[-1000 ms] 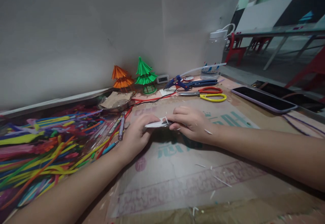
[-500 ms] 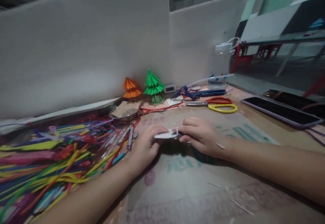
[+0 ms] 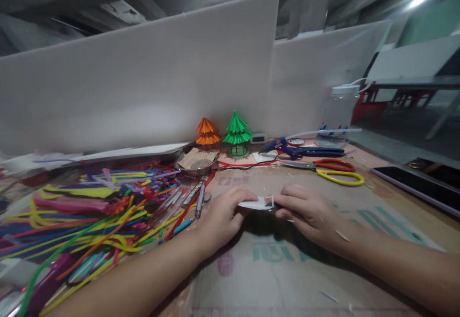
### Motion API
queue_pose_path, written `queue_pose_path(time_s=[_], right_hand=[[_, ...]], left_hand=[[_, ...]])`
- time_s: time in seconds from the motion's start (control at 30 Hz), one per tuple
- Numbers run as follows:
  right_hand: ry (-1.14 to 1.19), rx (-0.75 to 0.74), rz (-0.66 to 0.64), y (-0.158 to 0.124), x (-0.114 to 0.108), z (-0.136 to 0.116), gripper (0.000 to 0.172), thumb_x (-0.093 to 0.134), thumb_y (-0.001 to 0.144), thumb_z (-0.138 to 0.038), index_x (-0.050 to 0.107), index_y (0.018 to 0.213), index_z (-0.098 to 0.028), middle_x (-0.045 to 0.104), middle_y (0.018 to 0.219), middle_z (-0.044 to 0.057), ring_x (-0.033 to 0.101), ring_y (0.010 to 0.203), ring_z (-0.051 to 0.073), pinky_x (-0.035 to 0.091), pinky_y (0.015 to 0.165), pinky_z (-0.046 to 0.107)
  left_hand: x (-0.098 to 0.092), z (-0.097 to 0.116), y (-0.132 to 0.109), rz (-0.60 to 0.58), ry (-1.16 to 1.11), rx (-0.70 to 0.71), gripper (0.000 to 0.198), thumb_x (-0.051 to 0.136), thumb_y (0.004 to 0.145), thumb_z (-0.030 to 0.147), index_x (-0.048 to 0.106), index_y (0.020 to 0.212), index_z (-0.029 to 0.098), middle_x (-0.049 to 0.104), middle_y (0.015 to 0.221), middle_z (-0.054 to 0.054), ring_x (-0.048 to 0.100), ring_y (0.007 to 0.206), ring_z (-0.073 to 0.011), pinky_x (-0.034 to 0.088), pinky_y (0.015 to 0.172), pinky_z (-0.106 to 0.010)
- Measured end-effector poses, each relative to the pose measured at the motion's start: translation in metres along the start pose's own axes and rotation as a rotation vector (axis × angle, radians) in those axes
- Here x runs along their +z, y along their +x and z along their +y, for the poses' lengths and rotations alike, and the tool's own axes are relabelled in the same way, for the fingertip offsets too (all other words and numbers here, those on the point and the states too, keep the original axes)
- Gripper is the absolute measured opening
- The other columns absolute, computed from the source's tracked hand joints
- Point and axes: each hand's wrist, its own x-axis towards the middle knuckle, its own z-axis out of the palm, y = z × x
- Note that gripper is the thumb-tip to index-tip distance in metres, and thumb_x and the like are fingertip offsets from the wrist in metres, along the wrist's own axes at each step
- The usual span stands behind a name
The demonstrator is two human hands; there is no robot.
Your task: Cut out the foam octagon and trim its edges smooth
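Note:
My left hand (image 3: pixel 228 211) grips a small flat white piece (image 3: pixel 256 204), thumb and fingers closed on its left end. At the piece's right edge a thin white strip stands up from it. My right hand (image 3: pixel 305 211) is closed in a pinch right beside that edge. Something small and dark shows at its fingertips, too hidden to name. A white sliver (image 3: pixel 342 236) clings near my right wrist, and another sliver (image 3: pixel 328 297) lies on the cardboard-coloured work surface (image 3: pixel 273 283) below.
Scissors (image 3: pixel 339 177), a blue glue gun (image 3: pixel 282 147) and blue-handled pliers (image 3: pixel 319 152) lie behind my hands. Green (image 3: pixel 237 132) and orange (image 3: pixel 207 132) tree-like models stand by the white panel. Colourful strips (image 3: pixel 89 216) heap up on the left. A phone (image 3: pixel 417 187) and clear bottle (image 3: pixel 338 111) are right.
The view has tilted up and swung left, so everything sits lower and further right in the picture. Both hands stay at the white piece, with the fingers in much the same hold.

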Motion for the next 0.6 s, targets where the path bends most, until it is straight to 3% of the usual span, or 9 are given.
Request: queue_pose_path(time_s=[0.33, 0.6], right_hand=[[0.002, 0.01, 0.024, 0.0004, 0.0, -0.0003, 0.037, 0.04, 0.104, -0.039, 0.07, 0.107, -0.018, 0.06, 0.076, 0.004, 0.052, 0.069, 0.016, 0.039, 0.061, 0.027], [0.027, 0.091, 0.056, -0.0008, 0.0035, 0.0067, 0.034, 0.045, 0.102, -0.039, 0.066, 0.114, -0.016, 0.063, 0.084, 0.007, 0.056, 0.077, 0.018, 0.044, 0.068, 0.03]], left_hand=[[-0.0014, 0.0017, -0.0011, -0.05, 0.006, -0.016, 0.021, 0.048, 0.095, 0.014, 0.064, 0.107, 0.022, 0.068, 0.105, -0.006, 0.063, 0.1, -0.02, 0.051, 0.089, -0.035], [-0.0011, -0.0055, -0.0004, -0.024, 0.02, -0.039, 0.03, 0.049, 0.089, 0.006, 0.062, 0.11, 0.022, 0.069, 0.107, -0.005, 0.063, 0.103, -0.02, 0.05, 0.094, -0.036]])
